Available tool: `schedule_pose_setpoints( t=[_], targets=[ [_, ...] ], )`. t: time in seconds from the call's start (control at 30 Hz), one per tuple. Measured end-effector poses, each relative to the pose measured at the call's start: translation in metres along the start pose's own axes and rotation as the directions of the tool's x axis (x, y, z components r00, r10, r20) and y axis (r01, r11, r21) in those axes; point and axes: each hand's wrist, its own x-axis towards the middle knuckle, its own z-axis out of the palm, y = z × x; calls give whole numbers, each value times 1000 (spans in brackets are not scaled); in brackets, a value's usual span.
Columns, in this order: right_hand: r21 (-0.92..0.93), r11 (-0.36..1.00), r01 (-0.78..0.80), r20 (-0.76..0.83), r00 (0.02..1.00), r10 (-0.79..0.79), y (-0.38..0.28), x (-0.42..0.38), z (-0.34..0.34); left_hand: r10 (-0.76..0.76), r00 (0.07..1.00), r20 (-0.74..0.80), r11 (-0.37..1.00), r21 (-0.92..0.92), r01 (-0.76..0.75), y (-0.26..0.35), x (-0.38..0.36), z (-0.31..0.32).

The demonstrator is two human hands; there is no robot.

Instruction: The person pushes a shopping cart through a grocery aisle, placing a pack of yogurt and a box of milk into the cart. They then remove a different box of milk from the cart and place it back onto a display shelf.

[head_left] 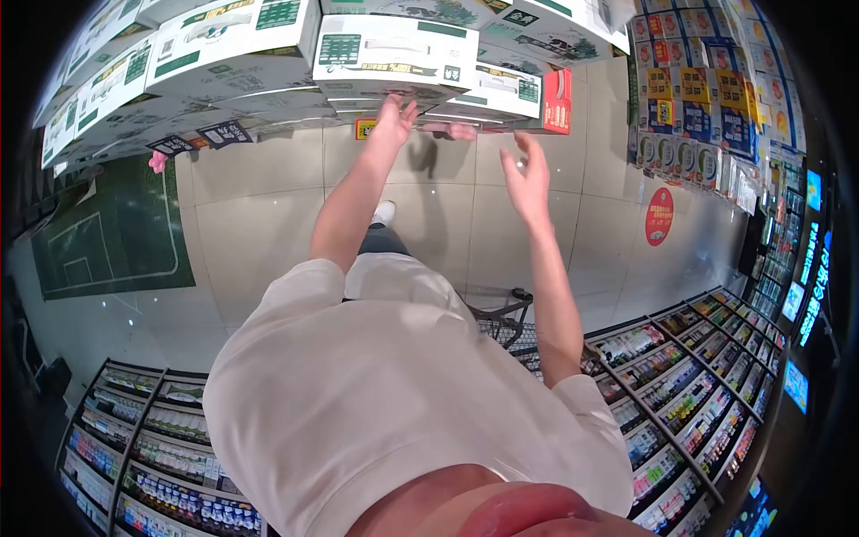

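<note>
My left hand is raised at the lower front edge of a white carton with green print and a carry handle, its fingers apart and the fingertips overlapping the carton's underside. Beside that carton, a little lower on the right, sits a similar white carton. My right hand hangs over the tiled floor to the right of the stack, open, with thumb and fingers spread and nothing in them.
More cartons are stacked to the left. A red box stands at the stack's right end. Hanging packs fill a rack at the right. Behind me are a shopping cart and shelves of bottles. A green mat lies at left.
</note>
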Motion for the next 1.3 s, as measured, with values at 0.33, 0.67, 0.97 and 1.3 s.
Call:
schedule_pose_setpoints(
  t=[0.33, 0.67, 0.97, 1.3],
  targets=[
    [-199, 541, -817, -435, 568, 699, 44, -452, -74, -89, 993, 74, 874, 483, 42, -41, 42, -29],
    [-93, -219, -971, -597, -121, 793, -55, -758, 1, -695, 700, 165, 206, 978, -25, -252, -141, -52],
    [298, 69, -952, -600, -130, 789, -17, -800, 5, -931, 358, 71, -71, 927, -368, -359, -383, -133],
    [297, 267, -917, -711, -26, 702, 3, -818, 9, -859, 422, 289, -182, 597, -781, -399, -549, -213]
  ],
)
